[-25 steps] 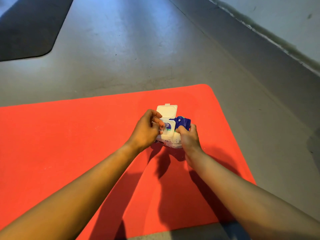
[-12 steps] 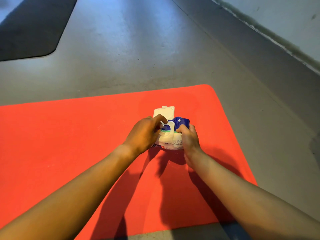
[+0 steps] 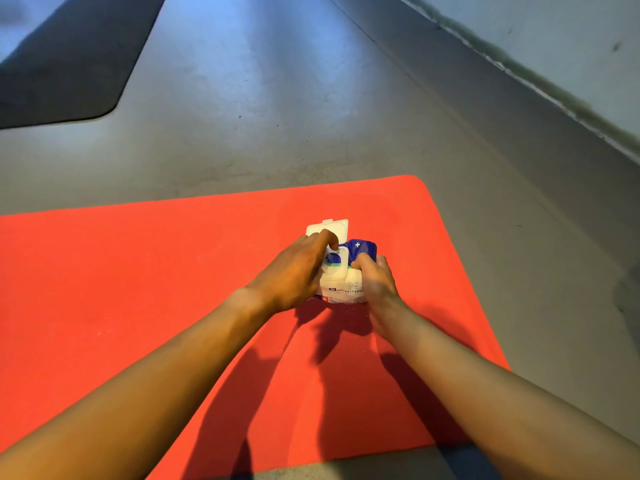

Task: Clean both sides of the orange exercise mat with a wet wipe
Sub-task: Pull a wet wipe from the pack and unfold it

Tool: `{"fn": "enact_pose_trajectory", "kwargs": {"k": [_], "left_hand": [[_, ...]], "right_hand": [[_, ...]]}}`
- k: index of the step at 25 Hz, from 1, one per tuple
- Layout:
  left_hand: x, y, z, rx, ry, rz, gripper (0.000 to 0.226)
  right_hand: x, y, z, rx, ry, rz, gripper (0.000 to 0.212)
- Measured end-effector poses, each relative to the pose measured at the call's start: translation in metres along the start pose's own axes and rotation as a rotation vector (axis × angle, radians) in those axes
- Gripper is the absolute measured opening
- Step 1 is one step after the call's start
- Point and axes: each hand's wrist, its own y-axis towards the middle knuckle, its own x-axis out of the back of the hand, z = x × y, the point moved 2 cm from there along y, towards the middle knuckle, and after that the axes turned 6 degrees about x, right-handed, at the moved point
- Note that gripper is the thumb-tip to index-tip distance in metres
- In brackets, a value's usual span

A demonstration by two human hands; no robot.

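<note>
Orange mat (image 3: 138,306) lay flat on the gray floor (image 3: 277,116) and filled most of the low part of the view. The floor ran up to a pale wall (image 3: 571,36) on the right. A dark mat (image 3: 62,57) lay on the floor at the top left, well apart from the orange one. Two bare arms reached out over the orange one from the near edge and cast dark shadows on it. A pack of wet wipes (image 3: 343,285) was at the right part of that mat, between the two hands. The pack was white and blue, and its white lid (image 3: 329,227) stood flipped open at the far end. The right hand (image 3: 377,282) held the right side of the pack, with its fingers (image 3: 363,263) curled tight on the blue wrap. The left hand (image 3: 294,271) lay over the left side of the pack. Its fingers (image 3: 322,239) were bent down by the hole under the lid, but I could not tell if they pinched a wipe.
</note>
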Motion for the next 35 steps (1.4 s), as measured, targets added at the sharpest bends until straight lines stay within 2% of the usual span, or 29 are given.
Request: {"fn": "enact_pose_trajectory", "kwargs": {"k": [2,7,12,15,19,22,23,26,27,30,33,35], "left_hand": [[0.002,0.001,-0.001,0.005,-0.02,0.02,0.039],[0.009,0.002,0.002,0.055,-0.082,0.039,0.037],[0.019,0.001,-0.011,0.082,-0.317,-0.086,0.02],[0.022,0.005,-0.011,0.188,-0.496,-0.187,0.01],[0.025,0.007,-0.008,0.244,-0.555,-0.248,0.01],[0.024,0.006,-0.012,0.277,-0.577,-0.266,0.013],[0.024,0.005,-0.013,0.263,-0.561,-0.251,0.014],[0.027,0.006,-0.015,0.156,-0.466,-0.194,0.014],[0.029,0.008,-0.016,0.147,-0.465,-0.229,0.014],[0.038,0.011,-0.018,0.221,-0.505,-0.476,0.017],[0.058,0.015,-0.022,0.282,-0.567,-0.707,0.018],[0.072,0.019,-0.017,0.352,-0.656,-0.763,0.019]], "right_hand": [[0.001,0.0,0.0,-0.012,-0.014,0.01,0.012],[-0.003,-0.005,-0.001,-0.017,-0.106,0.006,0.054],[0.003,-0.004,0.006,-0.009,-0.118,-0.039,0.049],[0.004,-0.002,0.012,0.014,-0.143,-0.04,0.051],[0.008,0.0,0.01,0.011,-0.157,-0.021,0.032],[0.01,-0.001,0.01,0.008,-0.149,-0.017,0.029],[0.01,-0.004,0.01,0.003,-0.12,-0.007,0.033],[0.006,-0.006,0.005,-0.027,-0.079,0.075,0.067],[0.005,-0.004,0.002,-0.015,-0.083,0.089,0.072],[0.003,0.002,0.006,0.102,-0.148,0.054,0.071],[0.008,0.005,0.007,0.147,-0.232,-0.004,0.052],[0.016,0.006,-0.001,0.14,-0.269,-0.041,0.06]]}}
